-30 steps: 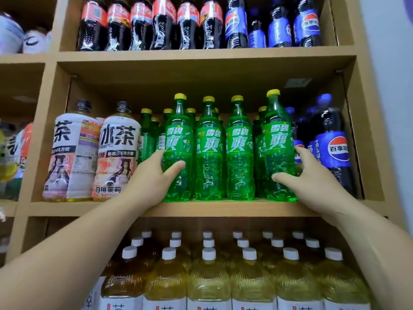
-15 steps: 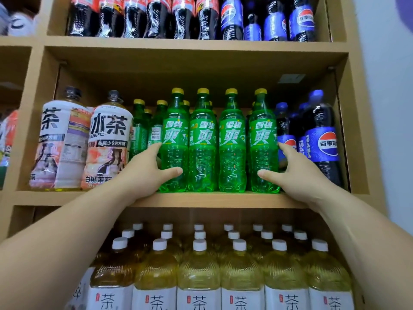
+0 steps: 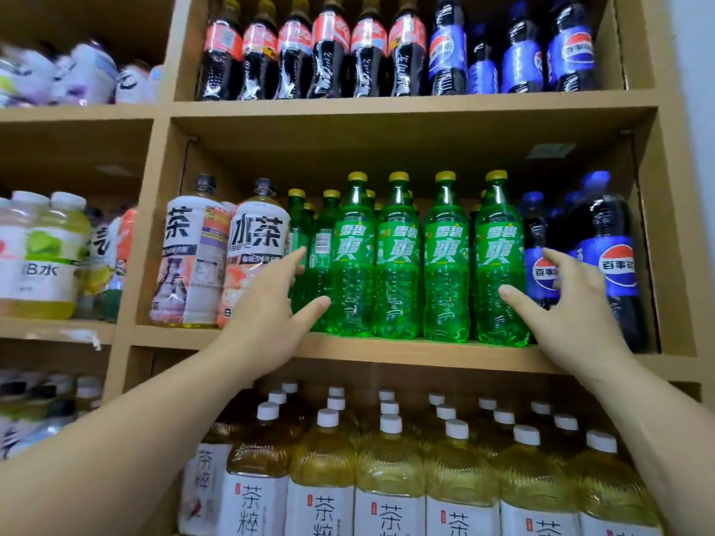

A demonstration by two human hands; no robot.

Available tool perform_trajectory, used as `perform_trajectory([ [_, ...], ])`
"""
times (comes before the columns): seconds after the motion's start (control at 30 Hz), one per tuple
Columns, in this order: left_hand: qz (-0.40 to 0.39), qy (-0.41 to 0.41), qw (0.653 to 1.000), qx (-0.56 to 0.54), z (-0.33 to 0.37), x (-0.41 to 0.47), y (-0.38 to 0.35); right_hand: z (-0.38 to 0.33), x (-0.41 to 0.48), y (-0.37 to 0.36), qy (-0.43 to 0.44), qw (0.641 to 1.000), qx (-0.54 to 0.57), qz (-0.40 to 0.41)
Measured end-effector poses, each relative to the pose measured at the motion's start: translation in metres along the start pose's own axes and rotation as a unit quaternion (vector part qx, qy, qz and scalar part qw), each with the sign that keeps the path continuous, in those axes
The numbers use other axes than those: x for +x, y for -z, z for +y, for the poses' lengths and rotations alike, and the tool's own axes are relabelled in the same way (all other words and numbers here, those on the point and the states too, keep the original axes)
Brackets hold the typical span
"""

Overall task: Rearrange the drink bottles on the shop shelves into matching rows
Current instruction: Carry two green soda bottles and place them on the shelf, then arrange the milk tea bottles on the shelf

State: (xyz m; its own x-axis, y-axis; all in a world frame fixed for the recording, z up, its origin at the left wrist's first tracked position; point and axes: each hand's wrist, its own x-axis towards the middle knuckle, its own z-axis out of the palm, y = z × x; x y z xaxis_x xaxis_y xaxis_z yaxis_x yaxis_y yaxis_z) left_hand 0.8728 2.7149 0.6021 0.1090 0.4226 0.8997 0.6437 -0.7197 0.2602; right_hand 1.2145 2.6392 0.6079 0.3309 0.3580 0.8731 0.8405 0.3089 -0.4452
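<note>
Several green soda bottles (image 3: 398, 265) with yellow caps stand in a front row on the middle shelf (image 3: 406, 348), with more green bottles behind. My left hand (image 3: 271, 303) hovers at the row's left end, fingers spread, thumb near the leftmost front bottle (image 3: 354, 265). My right hand (image 3: 568, 303) is spread at the right end, its thumb by the rightmost green bottle (image 3: 499, 265). Neither hand grips a bottle. Blue-labelled cola bottles (image 3: 615, 265) stand right of the green row, partly hidden by my right hand.
Two large iced tea bottles (image 3: 228, 257) stand left of the green row. Red-labelled and blue-labelled cola bottles (image 3: 329, 48) fill the top shelf. Yellow tea bottles (image 3: 390, 470) with white caps fill the bottom shelf. A neighbouring shelf unit (image 3: 50, 257) at left holds mixed drinks.
Both hands have let go of the ends of the green row and drawn back a little with fingers spread. The green bottles now stand upright and evenly lined up.
</note>
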Motion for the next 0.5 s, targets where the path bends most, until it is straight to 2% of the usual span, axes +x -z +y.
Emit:
perform_trajectory([
  [0.13,0.106,0.018,0.991,0.076,-0.037,-0.008,0.055,-0.028,-0.019,-0.022,0.112,0.986,0.023,0.123],
  [0.2,0.151,0.051,0.980,0.118,-0.055,-0.008,0.079,-0.067,-0.030,-0.040,0.155,0.977,0.083,0.123],
  [0.33,0.162,0.115,0.970,0.138,-0.078,-0.012,0.106,-0.158,-0.054,-0.091,0.197,0.965,0.168,0.031],
  [0.4,0.137,0.126,0.974,0.130,-0.091,-0.015,0.109,-0.193,-0.060,-0.117,0.169,0.969,0.177,-0.046],
  [0.5,0.094,0.131,0.981,0.109,-0.106,-0.014,0.108,-0.228,-0.057,-0.153,0.076,0.973,0.165,-0.143],
])
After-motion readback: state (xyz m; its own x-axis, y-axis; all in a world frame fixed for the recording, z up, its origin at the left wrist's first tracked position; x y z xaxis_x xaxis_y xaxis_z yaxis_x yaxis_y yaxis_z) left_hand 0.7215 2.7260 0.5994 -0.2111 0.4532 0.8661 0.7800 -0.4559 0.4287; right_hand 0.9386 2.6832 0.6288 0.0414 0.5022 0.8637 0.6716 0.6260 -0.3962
